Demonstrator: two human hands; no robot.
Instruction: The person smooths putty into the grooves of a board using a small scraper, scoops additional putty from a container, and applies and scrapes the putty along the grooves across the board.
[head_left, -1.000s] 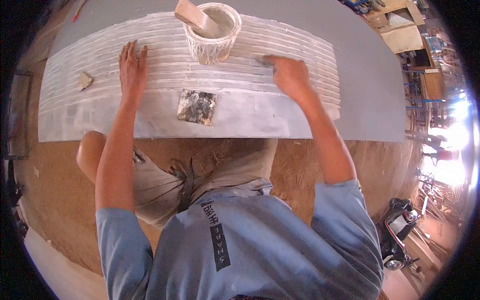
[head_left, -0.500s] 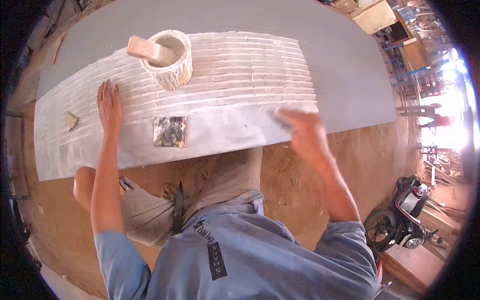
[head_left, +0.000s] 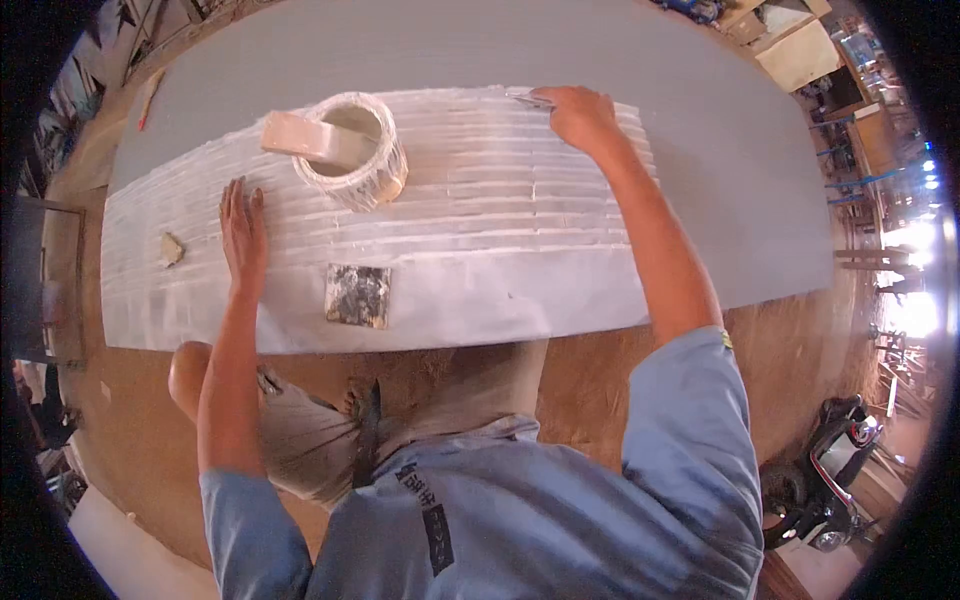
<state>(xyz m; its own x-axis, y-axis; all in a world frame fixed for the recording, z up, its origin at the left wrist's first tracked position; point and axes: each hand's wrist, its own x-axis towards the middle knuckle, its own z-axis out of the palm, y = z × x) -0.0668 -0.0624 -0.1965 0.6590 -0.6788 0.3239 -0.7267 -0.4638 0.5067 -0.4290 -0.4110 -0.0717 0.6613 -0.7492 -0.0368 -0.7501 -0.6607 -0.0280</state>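
Note:
My left hand [head_left: 243,228] lies flat with its fingers stretched out on a large grey panel [head_left: 480,45]. At the far right part of the white-streaked area, my right hand [head_left: 585,118] is closed around a thin metal scraper [head_left: 530,98], most of it hidden by the fingers. Between the hands stands a putty-smeared bucket [head_left: 385,185], with a wooden paddle [head_left: 300,137] leaning out of its mouth. Nearer to me lies a square, black-and-white stained piece [head_left: 358,295]. Left of my left hand is a small beige lump [head_left: 172,249].
A slim stick with a red end [head_left: 148,100] rests at the panel's far left edge. Below the panel's near edge is brown floor [head_left: 590,390]. A motorcycle [head_left: 835,470] is parked at the lower right, and wooden furniture [head_left: 800,55] stands at the upper right.
My right hand has moved from the near edge of the streaked area to its far edge, with the scraper in it. My left hand stays flat on the panel. The camera view has shifted slightly.

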